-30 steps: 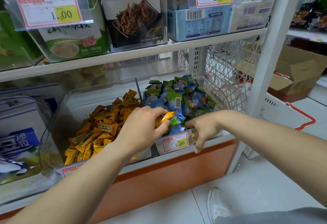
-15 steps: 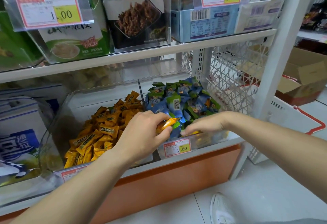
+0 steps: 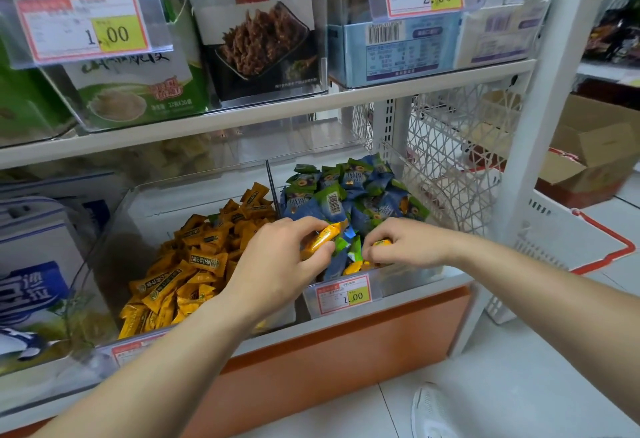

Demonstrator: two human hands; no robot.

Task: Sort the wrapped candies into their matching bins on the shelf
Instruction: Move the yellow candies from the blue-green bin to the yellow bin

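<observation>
Left hand (image 3: 277,264) pinches an orange candy (image 3: 322,238); right hand (image 3: 407,243) grips a second candy (image 3: 381,242).

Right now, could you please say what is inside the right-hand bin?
Blue-and-green wrapped candies, with stray yellow candies at the front; deeper layers hide under the pile, left hand and right hand.

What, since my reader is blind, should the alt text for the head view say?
The left hand pinches an orange candy over the right bin of blue-green candies, where the right hand pinches another orange piece. The left bin beside it holds orange candies.
</observation>
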